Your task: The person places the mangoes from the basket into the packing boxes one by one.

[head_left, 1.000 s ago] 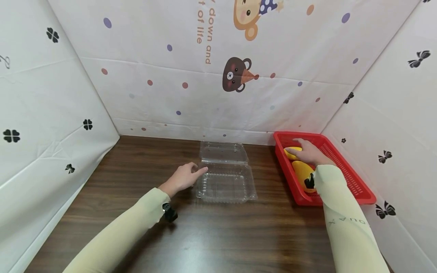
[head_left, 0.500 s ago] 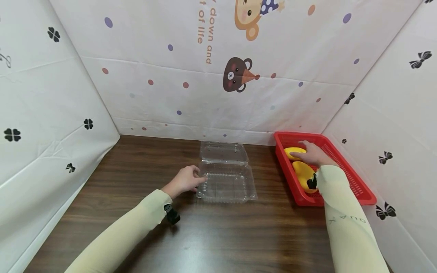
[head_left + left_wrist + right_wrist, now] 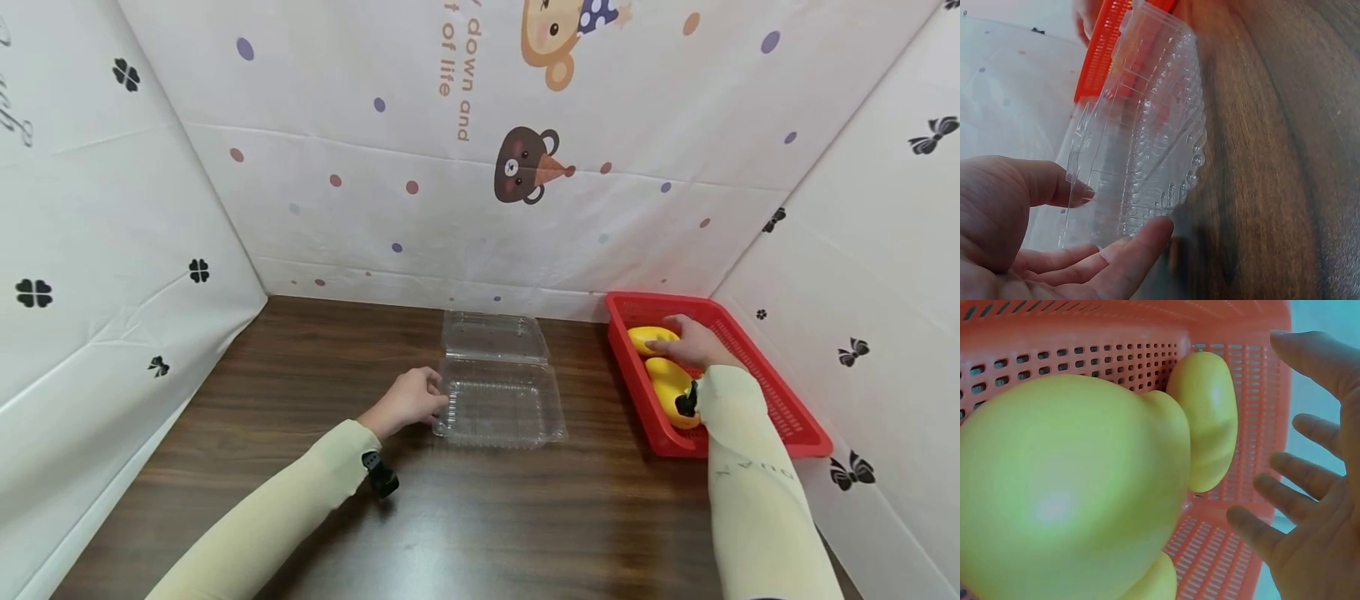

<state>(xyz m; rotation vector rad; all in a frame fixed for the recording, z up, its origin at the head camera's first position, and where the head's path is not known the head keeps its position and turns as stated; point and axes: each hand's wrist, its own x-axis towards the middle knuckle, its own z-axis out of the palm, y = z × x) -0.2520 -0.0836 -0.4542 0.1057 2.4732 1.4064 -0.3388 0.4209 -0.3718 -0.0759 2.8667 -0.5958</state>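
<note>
My left hand (image 3: 411, 400) pinches the left rim of a clear plastic clamshell container (image 3: 498, 412), which lies unfolded on the table. In the left wrist view, the thumb (image 3: 1054, 184) is over the rim and the fingers are below the container's outer side (image 3: 1166, 112). Over the red basket (image 3: 637, 400), my right hand (image 3: 697, 343) has its fingers spread beside the far yellow mango (image 3: 647, 338). A second mango (image 3: 667, 387) lies nearer in the basket. The right wrist view shows a gap between the right hand (image 3: 1316, 506) and the far mango (image 3: 1204, 419); part of another yellow fruit (image 3: 1154, 581) shows below.
The container's lid (image 3: 495, 335) lies back toward the rear wall cloth (image 3: 360, 217). The basket stands at the right, close to the side wall cloth (image 3: 862, 275). Brown wood table (image 3: 480, 525) stretches in front of both.
My left hand has lowered and its thumb has closed onto the container's rim. My right hand has shifted slightly right, uncovering more of the far mango. The view has shifted a little.
</note>
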